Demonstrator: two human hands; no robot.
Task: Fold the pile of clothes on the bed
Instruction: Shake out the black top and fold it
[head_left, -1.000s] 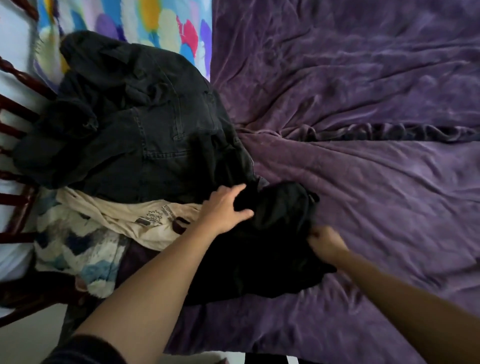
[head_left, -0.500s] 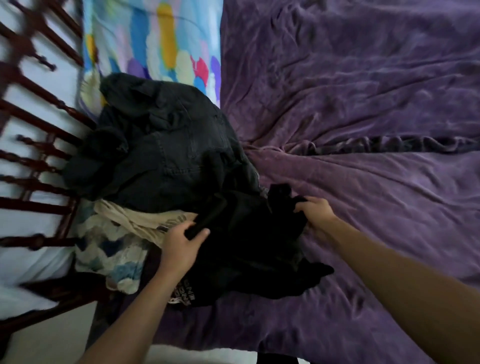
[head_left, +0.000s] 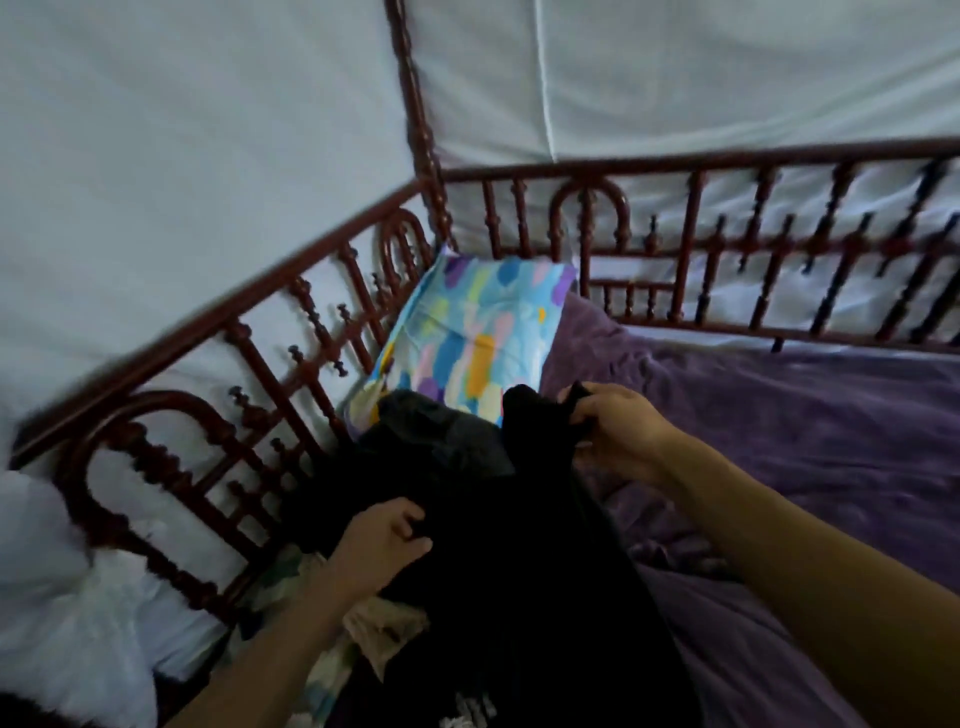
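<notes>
A black garment hangs lifted above the pile at the bed's left side. My right hand grips its upper edge, raised near the pillow. Lower down, my left hand grips the garment's left edge with curled fingers. Behind the garment lie dark grey jeans. A cream top and a white-and-blue knit peek out beneath my left forearm. The rest of the pile is hidden by the black cloth.
A purple velvet cover spreads over the bed to the right. A bright multicoloured pillow leans in the corner. Dark red turned-wood railings run along the left and far sides, with white walls behind.
Both hands have lifted the black garment up off the pile. The view has tilted upward, bringing the bed rails and wall into sight.
</notes>
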